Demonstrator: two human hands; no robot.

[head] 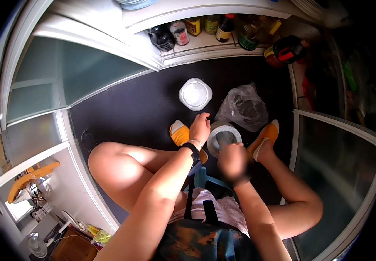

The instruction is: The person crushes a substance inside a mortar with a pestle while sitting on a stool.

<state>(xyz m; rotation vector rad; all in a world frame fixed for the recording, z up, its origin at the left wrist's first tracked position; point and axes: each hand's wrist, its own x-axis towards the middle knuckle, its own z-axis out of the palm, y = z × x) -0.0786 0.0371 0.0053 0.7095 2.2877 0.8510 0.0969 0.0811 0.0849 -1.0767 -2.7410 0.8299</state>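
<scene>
On the dark floor between my feet stands a grey stone mortar (212, 143). A grey pestle (223, 138) leans inside it, with its upper end under my right hand (233, 160), which is closed around it and blurred. My left hand (200, 127) is at the mortar's left side with bent fingers; whether it grips or only touches the rim cannot be told. Beyond it is a whitish, rounded-square container (195, 94) with white matter inside. A crumpled clear plastic bag (243, 106) lies behind the mortar to the right.
Orange slippers (178, 133) are on my feet on either side of the mortar. A blue-green plastic stool (201, 177) shows beneath me. Several sauce bottles (224, 29) line a low shelf ahead. Frosted glass panels (99, 62) with white frames stand left and right.
</scene>
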